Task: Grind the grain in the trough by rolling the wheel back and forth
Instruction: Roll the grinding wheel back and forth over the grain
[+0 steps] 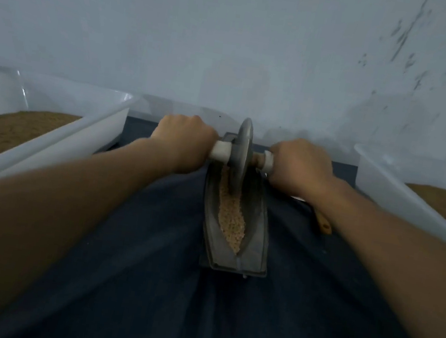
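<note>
A grey boat-shaped metal trough [253,247] lies lengthwise on a dark blue cloth, its pointed near end toward me. Pale crushed grain [231,221] fills its groove. A grey metal wheel [242,154] stands upright in the far part of the trough, on an axle with white handles [220,151] sticking out on both sides. My left hand [184,142] grips the left handle. My right hand [299,165] grips the right handle. Both arms are stretched forward.
A white plastic tub [48,141] with brown ground material stands at the left, another white tub [401,199] with the same at the right. A wooden handle end [324,226] pokes out under my right forearm. A pale wall rises right behind the trough.
</note>
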